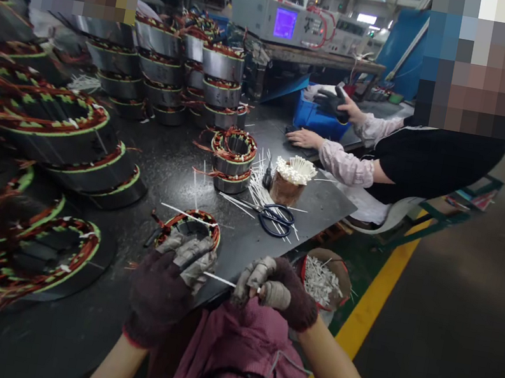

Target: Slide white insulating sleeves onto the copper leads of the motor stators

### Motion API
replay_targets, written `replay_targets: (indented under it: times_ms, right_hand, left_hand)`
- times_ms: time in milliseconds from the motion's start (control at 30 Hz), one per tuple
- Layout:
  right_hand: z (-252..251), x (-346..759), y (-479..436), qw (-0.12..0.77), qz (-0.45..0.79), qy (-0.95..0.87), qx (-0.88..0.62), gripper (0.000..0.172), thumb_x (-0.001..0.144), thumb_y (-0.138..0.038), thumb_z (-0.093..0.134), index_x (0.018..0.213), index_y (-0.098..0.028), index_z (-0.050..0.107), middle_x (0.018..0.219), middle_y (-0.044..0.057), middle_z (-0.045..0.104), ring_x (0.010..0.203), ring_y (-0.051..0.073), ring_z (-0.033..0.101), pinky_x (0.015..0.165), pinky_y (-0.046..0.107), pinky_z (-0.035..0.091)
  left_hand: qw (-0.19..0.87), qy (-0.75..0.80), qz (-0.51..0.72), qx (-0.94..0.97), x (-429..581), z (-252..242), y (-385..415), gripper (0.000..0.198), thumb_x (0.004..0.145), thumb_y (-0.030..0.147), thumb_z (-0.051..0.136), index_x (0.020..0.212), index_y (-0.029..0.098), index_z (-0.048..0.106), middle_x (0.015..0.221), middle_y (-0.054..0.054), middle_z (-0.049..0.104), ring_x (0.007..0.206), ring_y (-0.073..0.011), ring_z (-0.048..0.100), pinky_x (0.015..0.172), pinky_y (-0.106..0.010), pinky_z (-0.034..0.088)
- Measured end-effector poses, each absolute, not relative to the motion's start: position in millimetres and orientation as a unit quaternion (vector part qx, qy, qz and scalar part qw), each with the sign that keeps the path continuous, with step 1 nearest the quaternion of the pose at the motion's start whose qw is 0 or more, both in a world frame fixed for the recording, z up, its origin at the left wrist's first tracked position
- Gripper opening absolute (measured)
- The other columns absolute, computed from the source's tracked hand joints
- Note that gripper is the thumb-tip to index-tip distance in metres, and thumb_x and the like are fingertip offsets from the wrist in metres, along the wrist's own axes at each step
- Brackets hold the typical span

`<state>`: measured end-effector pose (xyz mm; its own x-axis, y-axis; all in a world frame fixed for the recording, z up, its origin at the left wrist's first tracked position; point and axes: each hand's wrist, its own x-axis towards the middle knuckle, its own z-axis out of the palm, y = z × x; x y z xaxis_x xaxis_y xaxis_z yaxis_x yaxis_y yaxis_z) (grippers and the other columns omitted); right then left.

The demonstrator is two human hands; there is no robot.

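My right hand (272,288), in a dark glove with taped fingers, pinches the end of a white zip tie (218,279) in front of my lap. The zip tie runs left toward the motor stator (213,232), a ring with red-brown copper windings at the table edge. My left hand (171,285), gloved the same way, lies over the near side of this stator with its fingers curled onto it. My fingers hide the stator's near wall. Another white zip tie (181,210) sticks out across the stator's top, with one standing upright behind it.
Stacked stators (65,119) fill the table's left. Black-handled scissors (276,219) lie among loose zip ties beside a brown tub (287,188) of zip ties. A bucket of white clippings (324,281) stands below the right edge. Across the table, a co-worker's hand (307,139) rests near a blue bin (317,116).
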<state>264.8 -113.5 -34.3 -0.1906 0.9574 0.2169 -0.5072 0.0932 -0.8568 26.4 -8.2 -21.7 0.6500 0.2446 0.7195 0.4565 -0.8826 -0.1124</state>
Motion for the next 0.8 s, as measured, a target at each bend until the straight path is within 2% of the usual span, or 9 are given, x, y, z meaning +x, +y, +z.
replay_targets:
  times_ms: [100,167,233,367,533,667,800]
  right_hand:
    - [-49.5,268.1,-101.2,0.57,0.657,-0.425,-0.25,0.064,0.085,-0.082,0.083,0.086,-0.019,0.075,0.081,0.009,0.078,0.075,0.021,0.073,0.07,0.033,0.061]
    - [-56.5,267.5,-90.1,0.584,0.639,-0.392,-0.311,0.071,0.082,-0.088,0.08,0.092,-0.019,0.077,0.084,0.008,0.077,0.078,0.02,0.072,0.072,0.032,0.06]
    - [-57.6,263.5,-80.9,0.55,0.627,-0.404,-0.376,0.067,0.081,-0.083,0.085,0.094,-0.017,0.078,0.083,0.005,0.076,0.078,0.018,0.069,0.072,0.029,0.058]
    - [-44.1,248.8,-75.4,0.406,0.682,-0.466,-0.392,0.059,0.076,-0.07,0.095,0.086,-0.015,0.076,0.074,0.0,0.071,0.063,0.012,0.062,0.061,0.024,0.054]
    - [-25.4,238.1,-81.1,0.416,0.676,-0.424,-0.436,0.056,0.077,-0.068,0.09,0.076,-0.016,0.071,0.064,-0.002,0.065,0.055,0.009,0.055,0.052,0.021,0.046]
    - [-20.6,236.7,-83.3,0.383,0.678,-0.423,-0.464,0.05,0.073,-0.061,0.094,0.073,-0.016,0.071,0.06,-0.003,0.065,0.051,0.009,0.053,0.049,0.021,0.045]
    - [-17.6,233.6,-86.3,0.401,0.679,-0.409,-0.458,0.055,0.082,-0.071,0.081,0.075,-0.017,0.073,0.062,0.001,0.069,0.05,0.01,0.056,0.049,0.022,0.044]
  left_hand:
    - [0.15,-0.185,-0.377,-0.895,27.3,-23.3,-7.0,0.034,0.097,0.012,0.068,0.127,0.028,0.072,0.127,-0.005,0.086,0.114,-0.024,0.081,0.115,-0.045,0.056]
    - [0.157,-0.181,-0.382,-0.893,28.1,-25.7,-6.8,0.035,0.098,0.012,0.066,0.129,0.028,0.072,0.127,-0.005,0.087,0.115,-0.0241,0.082,0.116,-0.045,0.056]
    - [0.16,-0.185,-0.383,-0.891,28.8,-28.7,-6.9,0.038,0.098,0.013,0.064,0.131,0.028,0.072,0.129,-0.005,0.086,0.116,-0.0249,0.082,0.116,-0.046,0.056]
    - [0.16,-0.196,-0.383,-0.889,30.8,-33.4,-7.8,0.037,0.099,0.019,0.065,0.133,0.028,0.074,0.128,-0.006,0.087,0.114,-0.026,0.083,0.114,-0.047,0.056]
    - [0.152,-0.204,-0.377,-0.891,32.9,-40.1,-11.5,0.026,0.099,0.026,0.069,0.122,0.03,0.08,0.128,-0.004,0.087,0.12,-0.0237,0.081,0.115,-0.046,0.057]
    - [0.078,-0.276,-0.289,-0.913,32.1,-51.3,-12.3,0.022,0.095,0.041,0.075,0.114,0.032,0.083,0.133,-0.004,0.085,0.127,-0.0275,0.078,0.122,-0.053,0.055]
    - [0.04,-0.284,-0.28,-0.916,32.1,-58.4,-11.4,0.024,0.097,0.045,0.074,0.114,0.031,0.083,0.135,-0.006,0.085,0.133,-0.0294,0.076,0.126,-0.056,0.053]
